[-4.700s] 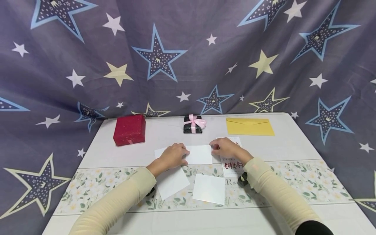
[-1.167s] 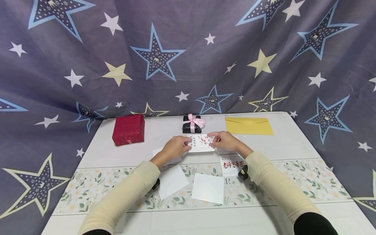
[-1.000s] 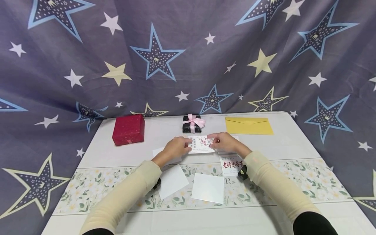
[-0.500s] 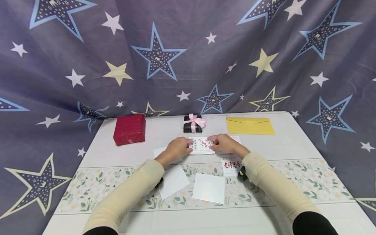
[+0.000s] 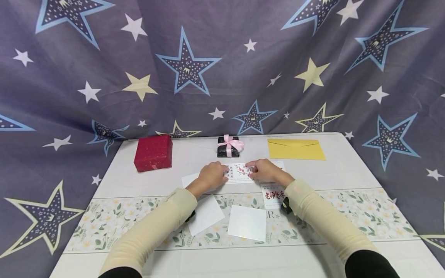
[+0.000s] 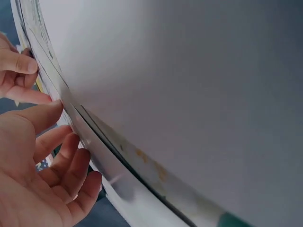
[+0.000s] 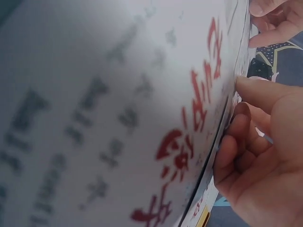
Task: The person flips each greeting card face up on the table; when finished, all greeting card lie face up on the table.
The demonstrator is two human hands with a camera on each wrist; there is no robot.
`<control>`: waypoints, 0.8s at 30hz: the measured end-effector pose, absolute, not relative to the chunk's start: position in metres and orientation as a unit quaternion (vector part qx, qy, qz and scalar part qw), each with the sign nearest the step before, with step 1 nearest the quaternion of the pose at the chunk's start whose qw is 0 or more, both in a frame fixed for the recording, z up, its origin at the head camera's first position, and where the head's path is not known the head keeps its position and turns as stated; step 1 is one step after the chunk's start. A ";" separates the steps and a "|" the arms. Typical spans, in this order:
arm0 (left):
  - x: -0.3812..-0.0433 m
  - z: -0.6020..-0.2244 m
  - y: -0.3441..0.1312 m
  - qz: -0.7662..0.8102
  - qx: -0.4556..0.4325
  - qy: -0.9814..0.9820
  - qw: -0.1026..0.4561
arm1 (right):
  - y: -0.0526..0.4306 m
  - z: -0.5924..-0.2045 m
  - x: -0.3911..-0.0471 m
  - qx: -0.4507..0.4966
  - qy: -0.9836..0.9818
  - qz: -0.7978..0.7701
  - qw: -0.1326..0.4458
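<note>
A white card [image 5: 239, 173] printed with red blossom and dark characters lies between the two hands in the head view. My left hand [image 5: 211, 175] pinches its left end with thumb and fingertips. At the right end, my right hand [image 5: 265, 170] pinches it between thumb and index finger. Under the right forearm lies another white card [image 5: 272, 196] with red brush lettering, partly covered. This lettering fills much of the right wrist view. Below the left hand is a blank white sheet [image 5: 206, 217], and a further white sheet [image 5: 189, 180] is partly hidden behind that hand.
A blank white square card [image 5: 247, 222] lies near the front on the flowered strip [image 5: 139, 216]. Along the back stand a red box [image 5: 153, 153] and a small black box [image 5: 222, 150] with a pink ribbon bow [image 5: 237, 145]. A yellow envelope [image 5: 295, 150] lies at the back right.
A blank white face showed between the hands at first; later the printed blossom face shows. Since about a second ago, the hands and card have come slightly nearer and lower, and the card lies flatter.
</note>
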State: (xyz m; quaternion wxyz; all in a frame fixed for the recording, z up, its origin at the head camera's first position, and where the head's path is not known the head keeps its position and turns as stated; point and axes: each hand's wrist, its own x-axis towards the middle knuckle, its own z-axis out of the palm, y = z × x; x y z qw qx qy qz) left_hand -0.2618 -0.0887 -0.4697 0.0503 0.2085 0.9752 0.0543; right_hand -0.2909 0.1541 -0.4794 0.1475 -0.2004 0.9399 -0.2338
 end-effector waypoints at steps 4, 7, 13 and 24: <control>-0.261 -0.469 -0.089 0.055 0.209 0.975 0.046 | 0.154 -0.477 -0.290 -0.201 0.942 -0.225 0.147; -0.260 -0.469 -0.089 0.053 0.213 0.974 0.046 | 0.154 -0.474 -0.289 -0.208 0.940 -0.223 0.151; -0.255 -0.465 -0.094 0.065 0.215 0.974 0.038 | 0.157 -0.466 -0.282 -0.233 0.934 -0.229 0.144; -0.222 -0.455 -0.117 0.135 0.250 0.958 0.045 | 0.168 -0.461 -0.251 -0.291 0.913 -0.250 0.137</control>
